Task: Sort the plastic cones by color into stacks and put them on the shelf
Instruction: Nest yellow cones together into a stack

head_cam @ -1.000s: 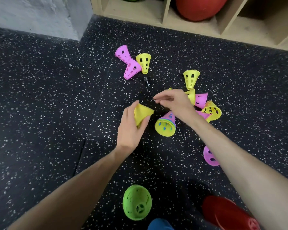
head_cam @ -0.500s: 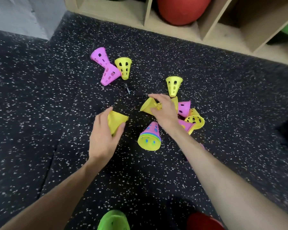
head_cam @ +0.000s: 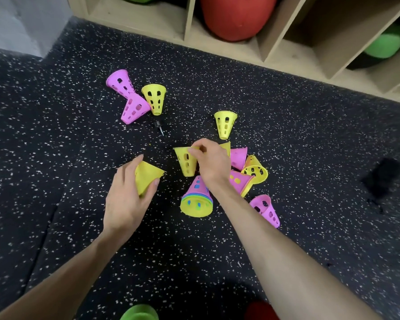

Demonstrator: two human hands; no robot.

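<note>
On the speckled black floor (head_cam: 56, 158), furthest left among the cones, two pink cones (head_cam: 127, 100) are seen lying on their sides and touching each other, with a yellow cone (head_cam: 154, 98) set wide end up just beside them on the right. A small dark pin-like object (head_cam: 159, 127) lies just below that yellow cone.

Lower down, a solid yellow cone (head_cam: 146, 175) is gripped by the left hand (head_cam: 125, 199), the fingers and thumb being curled round its narrow end while the wide rim points up and to the right. To its right, a perforated yellow cone (head_cam: 186, 162) is pinched at its rim by the right hand (head_cam: 211, 162), wide end up. Below that hand, a nested stack (head_cam: 196, 199) lies tilted, a pink cone on top and a yellow one lowest; thin blue and green rims seem to show between them, though this is hard to make out.

Above the right hand, another yellow cone (head_cam: 225, 123) stands alone, wide end up. Beside the right wrist a cluster of pink and yellow cones (head_cam: 247, 169) lies jumbled together, and one more pink cone (head_cam: 266, 210) lies on its side just below it, near the right forearm.

Along the top, a wooden shelf (head_cam: 270, 42) is seen, with a red ball (head_cam: 236, 15) in one compartment and a green ball (head_cam: 383, 42) in one further right.
</note>
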